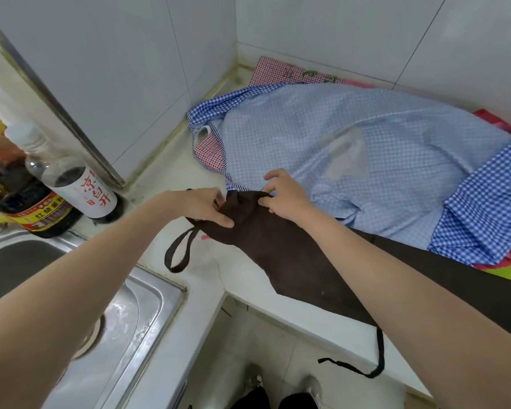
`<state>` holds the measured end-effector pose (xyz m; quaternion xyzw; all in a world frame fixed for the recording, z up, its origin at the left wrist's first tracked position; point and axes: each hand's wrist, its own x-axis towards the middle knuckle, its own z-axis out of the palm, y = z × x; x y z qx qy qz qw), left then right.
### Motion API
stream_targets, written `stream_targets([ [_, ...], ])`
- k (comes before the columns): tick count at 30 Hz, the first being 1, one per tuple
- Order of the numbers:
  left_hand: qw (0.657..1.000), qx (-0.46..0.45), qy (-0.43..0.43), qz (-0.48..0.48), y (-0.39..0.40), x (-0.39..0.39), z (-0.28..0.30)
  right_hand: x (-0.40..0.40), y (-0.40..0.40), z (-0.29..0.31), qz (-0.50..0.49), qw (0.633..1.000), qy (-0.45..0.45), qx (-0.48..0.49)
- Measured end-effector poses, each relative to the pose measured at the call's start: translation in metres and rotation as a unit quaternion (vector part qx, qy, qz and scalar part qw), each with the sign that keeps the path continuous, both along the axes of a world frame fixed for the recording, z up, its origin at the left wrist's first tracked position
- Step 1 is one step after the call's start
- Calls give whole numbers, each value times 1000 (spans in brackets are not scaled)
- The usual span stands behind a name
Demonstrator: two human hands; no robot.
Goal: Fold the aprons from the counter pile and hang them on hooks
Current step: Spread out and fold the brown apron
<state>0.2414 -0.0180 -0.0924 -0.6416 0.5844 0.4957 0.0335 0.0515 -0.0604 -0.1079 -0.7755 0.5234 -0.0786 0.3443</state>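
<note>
White wall tiles back a pale kitchen tabletop with a steel sink at lower left. At frame centre, the left hand and right hand both pinch the top edge of a dark brown apron with curled fingers. It lies flat, its strap looping leftward. Behind it sits the pile of checked aprons. Folding looks barely begun; next, probably, one edge is brought across.

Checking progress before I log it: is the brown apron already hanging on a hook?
No, the brown apron lies on the counter, pinched at its top by the left hand and right hand.
</note>
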Motion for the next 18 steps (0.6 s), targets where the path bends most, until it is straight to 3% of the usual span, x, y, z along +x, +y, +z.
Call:
stream_targets([
  [3,993,65,-31,-94,2,12,-3,3,0,3,-31,999,-27,21],
  [6,993,-66,-75,-66,-9,29,7,-4,-5,12,-81,984,-81,136],
  [9,984,-153,-82,-42,-25,41,34,-17,-16,20,-147,965,-122,181],
  [12,990,-75,-100,-65,-42,39,55,-24,-20,24,-159,949,-173,210],
  [13,992,-68,-90,-61,-45,33,57,-24,-19,25,-149,946,-187,218],
  [16,985,-168,16,-25,-52,-2,53,-16,-13,29,-105,949,-202,216],
  [18,971,-225,17,-81,-55,-24,45,-11,-11,31,-88,955,-200,201],
])
